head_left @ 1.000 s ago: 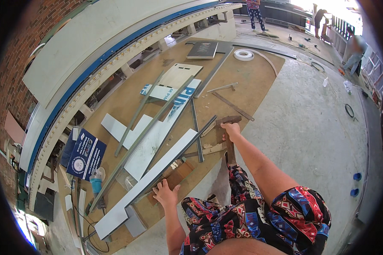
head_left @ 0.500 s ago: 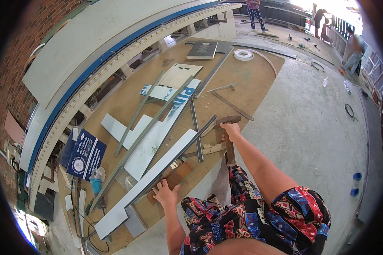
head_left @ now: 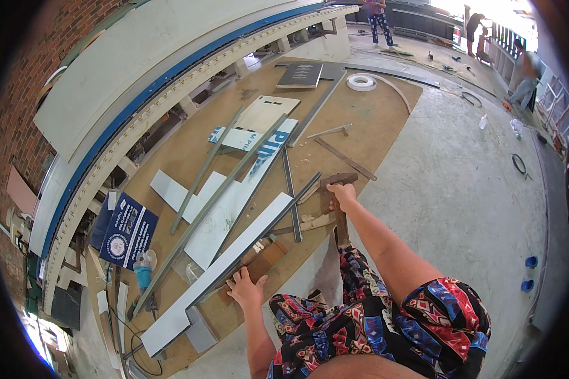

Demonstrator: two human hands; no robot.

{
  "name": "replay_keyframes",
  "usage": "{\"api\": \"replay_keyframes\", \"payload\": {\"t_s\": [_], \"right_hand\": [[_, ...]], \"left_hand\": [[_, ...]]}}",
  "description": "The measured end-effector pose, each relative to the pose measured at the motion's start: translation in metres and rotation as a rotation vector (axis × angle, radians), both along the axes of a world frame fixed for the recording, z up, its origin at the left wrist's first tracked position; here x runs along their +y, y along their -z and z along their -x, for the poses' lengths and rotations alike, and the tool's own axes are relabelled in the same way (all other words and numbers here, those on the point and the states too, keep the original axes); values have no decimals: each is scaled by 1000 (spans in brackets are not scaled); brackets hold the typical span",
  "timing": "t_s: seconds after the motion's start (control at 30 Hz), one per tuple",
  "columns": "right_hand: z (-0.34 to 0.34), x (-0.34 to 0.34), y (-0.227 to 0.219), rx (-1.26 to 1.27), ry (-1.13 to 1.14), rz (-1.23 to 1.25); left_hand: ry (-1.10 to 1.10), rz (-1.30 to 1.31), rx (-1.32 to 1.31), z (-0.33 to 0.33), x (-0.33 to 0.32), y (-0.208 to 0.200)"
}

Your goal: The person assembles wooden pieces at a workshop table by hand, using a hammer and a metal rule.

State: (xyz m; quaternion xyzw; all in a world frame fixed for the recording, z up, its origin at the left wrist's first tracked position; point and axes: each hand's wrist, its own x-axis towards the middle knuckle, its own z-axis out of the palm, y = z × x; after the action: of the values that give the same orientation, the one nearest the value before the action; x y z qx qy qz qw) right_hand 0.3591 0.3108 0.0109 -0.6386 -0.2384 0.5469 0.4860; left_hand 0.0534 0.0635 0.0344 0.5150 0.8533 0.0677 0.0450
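Note:
A long white metal strip (head_left: 234, 265) with a dark folded edge lies slantwise before me, from lower left to upper right. My left hand (head_left: 246, 289) rests with fingers spread at the strip's near edge, touching it and the brown wooden block (head_left: 265, 260) beneath. A small grey bent piece (head_left: 201, 331) sits under the strip's lower left part. In my right hand (head_left: 342, 194) is a rusty brown hammer (head_left: 342, 228), gripped close below its head, with the handle pointing down toward my knee. The hammer's head is near the strip's far right end.
The brown board (head_left: 385, 120) carries metal strips, white panels (head_left: 218, 211), a dark book (head_left: 300, 74), a white tape roll (head_left: 361, 81) and a flat bar (head_left: 346, 158). A blue box (head_left: 128, 230) and a power tool (head_left: 143, 275) are left, beside a long machine (head_left: 139, 82). People are far off.

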Motion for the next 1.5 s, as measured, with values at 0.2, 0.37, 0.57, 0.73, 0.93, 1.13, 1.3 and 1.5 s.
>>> {"api": "replay_keyframes", "payload": {"t_s": [0.2,0.37,0.57,0.73,0.93,1.13,1.3,1.5], "right_hand": [[1,-5,-6,-10,7,9],[0,-3,-5,-4,8,25],[-2,4,0,-4,21,-15],[-1,-3,-4,1,27,-12],[1,-12,-12,18,16,1],[-3,-5,-4,25,-7,10],[0,-4,-5,-9,27,9],[-4,-1,-5,-40,7,15]], "left_hand": [[12,4,13,2,-1,3],[13,21,9,2,1,3],[18,26,0,2,5,-1],[24,35,-4,2,3,-1],[30,-27,76,7,-2,10],[16,2,54,3,-1,6],[3,-4,42,3,-2,6],[12,20,43,2,1,2]]}}
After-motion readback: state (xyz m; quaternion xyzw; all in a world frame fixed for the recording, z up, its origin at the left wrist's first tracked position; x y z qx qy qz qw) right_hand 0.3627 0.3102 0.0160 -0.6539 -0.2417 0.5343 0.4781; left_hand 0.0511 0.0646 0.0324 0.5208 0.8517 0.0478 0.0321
